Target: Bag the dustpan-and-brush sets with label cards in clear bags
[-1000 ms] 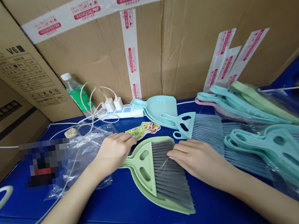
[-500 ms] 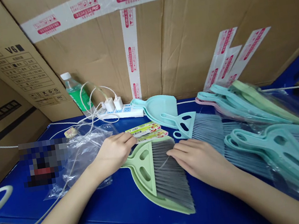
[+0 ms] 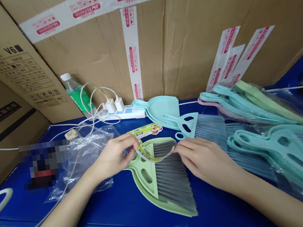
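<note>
Pixelated, left of frame: dark object (image 3: pixel 45 167). Hidden behind left hand (image 3: pixel 115 155), near centre: handle of green brush (image 3: pixel 152 187). Cut off by right edge: bagged turquoise brush set (image 3: pixel 270 143).

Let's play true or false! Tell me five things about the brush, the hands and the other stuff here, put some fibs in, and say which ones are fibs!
1. The green brush lies on a green dustpan. True.
2. Its bristles are pink. False: they are gray.
3. The left hand and right hand hold a printed strip between them. True.
4. The bottle has a red cap. False: the cap is white.
5. The printed strip is perfectly straight. False: it curves.
</note>
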Motion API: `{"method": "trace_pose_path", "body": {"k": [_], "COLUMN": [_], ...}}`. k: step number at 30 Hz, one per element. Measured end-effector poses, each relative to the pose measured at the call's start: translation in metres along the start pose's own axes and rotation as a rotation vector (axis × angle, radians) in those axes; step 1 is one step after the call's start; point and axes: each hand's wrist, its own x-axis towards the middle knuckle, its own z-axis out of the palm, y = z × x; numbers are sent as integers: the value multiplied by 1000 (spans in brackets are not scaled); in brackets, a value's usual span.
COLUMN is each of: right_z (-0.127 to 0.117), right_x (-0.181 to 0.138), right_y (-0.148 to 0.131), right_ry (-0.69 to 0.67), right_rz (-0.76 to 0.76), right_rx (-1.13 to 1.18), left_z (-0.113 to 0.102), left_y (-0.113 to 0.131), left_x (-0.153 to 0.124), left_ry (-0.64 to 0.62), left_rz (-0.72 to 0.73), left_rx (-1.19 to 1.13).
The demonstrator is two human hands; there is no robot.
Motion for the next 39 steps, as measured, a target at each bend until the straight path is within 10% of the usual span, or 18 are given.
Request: {"method": "trace_pose_path", "body": {"k": [26,39], "right_z": [-15,-9], "right_x": [5,4], "right_y": [-10,-2], "right_ry": [-365,-317], "right_rz": [180,280], "right_rx": [977,819], "left_z": [10,11], "left_y": [12,1], "left_x": [-1,-2], "left_ry": [-62,-120], "left_rz": [74,80], "left_rx": [-208,9]}}
